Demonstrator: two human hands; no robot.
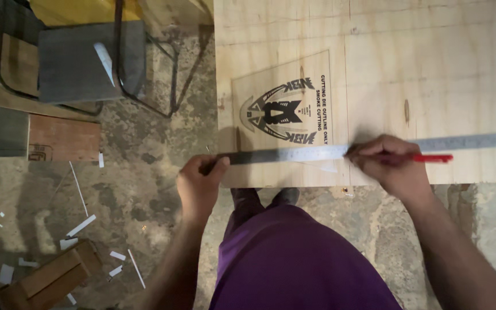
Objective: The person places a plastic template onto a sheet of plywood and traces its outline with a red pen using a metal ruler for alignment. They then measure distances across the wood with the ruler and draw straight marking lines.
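Roughly midway along the near edge of the plywood sheet (431,86), a long steel ruler (294,154) lay flat, running L to R and slightly uphill toward the R border of the view. Left hand (201,183) sat at the ruler's L end, just at the sheet's corner, fingers curled and thumb pressed down on the metal, pinning it. Right hand (387,163) was closed around a red pencil (431,158), barrel pointing R, tip end hidden under the fingers, so I couldn't tell if it touched wood; the hand rested against the ruler's near edge. Judged the ruler thin, stiff across its width but springy along its length, smooth metal on smooth ply, so apt to skate if pinned at one end only; best held from above w/ flat pressure near where the pencil works, not pinched by the edge. Pencil light, rigid, held close to the tip. Sheet looked heavy and wouldn't shift. A printed label (285,109) w/ a black emblem sat on the ply just beyond the ruler. Elsewhere: a chair w/ grey seat (81,60) far L, wood offcuts (53,275) and white scraps on the mottled floor (144,189), purple garment (294,258) directly below the camera.
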